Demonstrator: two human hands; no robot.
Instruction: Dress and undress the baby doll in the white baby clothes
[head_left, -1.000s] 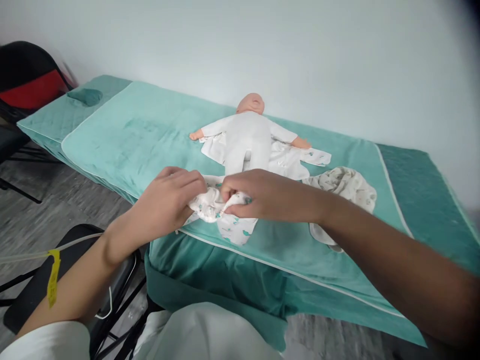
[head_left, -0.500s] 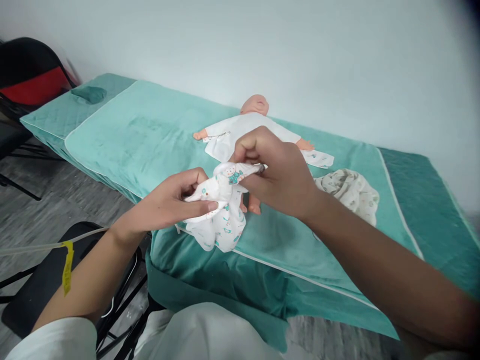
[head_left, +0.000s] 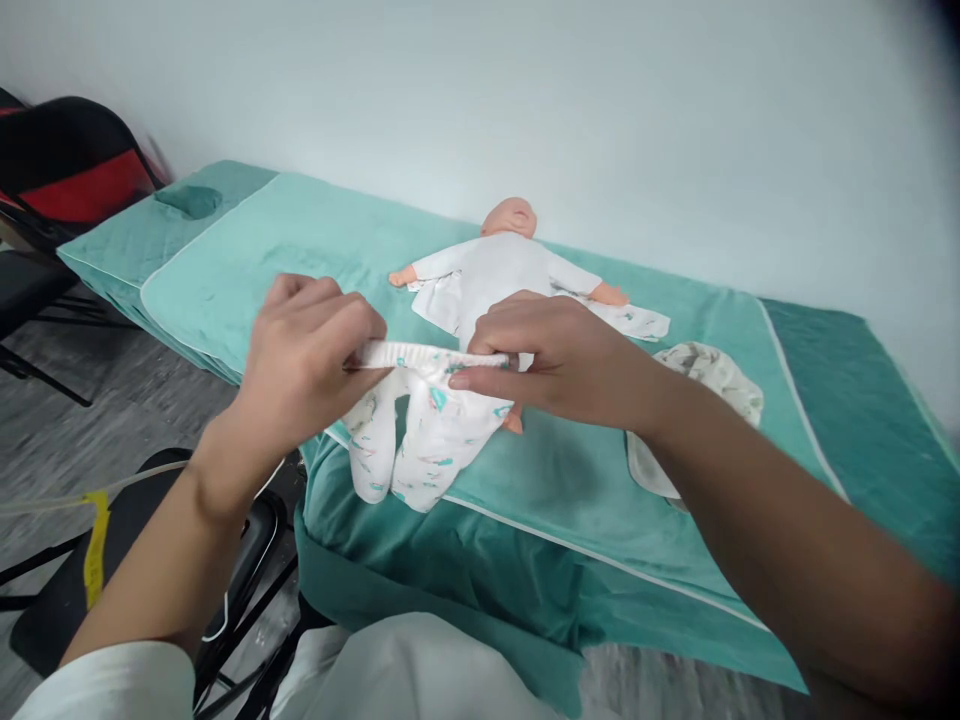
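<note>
A pair of white baby pants with a teal print hangs by its waistband between my hands, above the bed's near edge. My left hand is closed on the left end of the waistband, and my right hand pinches the right end. Both legs of the pants dangle downward. Behind them a baby doll lies on its back with its arms spread, its white cloth body partly hidden by my right hand. A printed white garment lies spread beneath the doll.
The teal-covered bed runs along a white wall. A crumpled printed cloth lies on it, right of the doll, partly behind my right forearm. Black folding chairs stand at the left. Yellow tape hangs from a pale tube near my left forearm.
The bunched pants have opened out, with the waistband now stretched and the legs hanging. My left hand has moved up and left and turned over; my right hand has lowered slightly.
</note>
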